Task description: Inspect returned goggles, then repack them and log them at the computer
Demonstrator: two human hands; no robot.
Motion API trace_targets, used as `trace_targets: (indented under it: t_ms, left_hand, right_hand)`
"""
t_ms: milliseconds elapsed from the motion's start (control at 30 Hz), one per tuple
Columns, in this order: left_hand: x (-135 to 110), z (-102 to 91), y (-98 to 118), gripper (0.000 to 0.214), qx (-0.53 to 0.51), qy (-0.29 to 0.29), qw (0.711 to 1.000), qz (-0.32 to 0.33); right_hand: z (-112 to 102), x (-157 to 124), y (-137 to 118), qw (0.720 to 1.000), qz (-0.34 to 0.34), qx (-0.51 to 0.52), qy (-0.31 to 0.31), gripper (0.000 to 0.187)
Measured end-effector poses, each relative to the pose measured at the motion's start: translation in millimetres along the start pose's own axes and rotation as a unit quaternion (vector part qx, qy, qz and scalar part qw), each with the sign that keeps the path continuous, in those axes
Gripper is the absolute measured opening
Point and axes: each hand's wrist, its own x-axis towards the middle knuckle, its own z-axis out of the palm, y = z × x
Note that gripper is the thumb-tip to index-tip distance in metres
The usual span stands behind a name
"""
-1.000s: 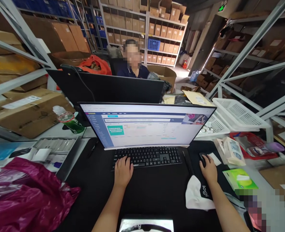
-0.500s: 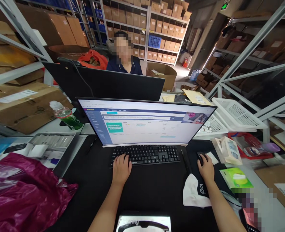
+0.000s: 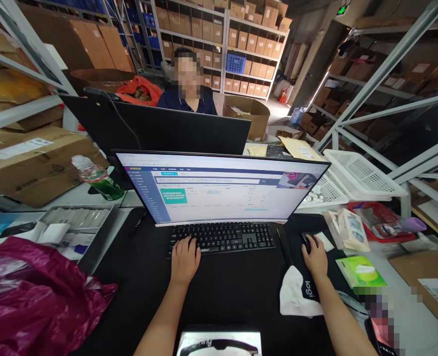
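My left hand point(image 3: 185, 262) rests palm down on the left end of a black keyboard point(image 3: 237, 238), fingers stretched over the keys. To the right, my right hand point(image 3: 315, 257) is curved over a black computer mouse point(image 3: 307, 240), which it partly hides. Behind the keyboard stands a wide monitor point(image 3: 211, 207) with a lit web page on its screen. Beside my right forearm a white cloth point(image 3: 293, 296) lies crumpled on the black desk mat point(image 3: 229, 291). A box with dark goggle-like print point(image 3: 219, 341) sits between my forearms, cut off by the lower edge.
A crumpled magenta plastic bag point(image 3: 36, 306) and a grey tray point(image 3: 103, 217) are at left, near a green-labelled bottle point(image 3: 105, 183). White baskets point(image 3: 363, 173), a red basket point(image 3: 393, 238) and a green tissue pack point(image 3: 360, 272) occupy the right. A person point(image 3: 187, 101) sits behind a second monitor point(image 3: 167, 126).
The whole view has shifted slightly to the left. Both hands keep their places on the keyboard and mouse.
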Motion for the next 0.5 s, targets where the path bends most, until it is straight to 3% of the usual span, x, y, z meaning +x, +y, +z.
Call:
trace_targets:
  t_ms: [500]
  left_hand:
    - [-1.1,1.2,-0.5,0.035,-0.017,-0.01,1.0,-0.012]
  right_hand:
    - [1.3,2.2,2.1,1.0,-0.015,0.016,-0.009,0.05]
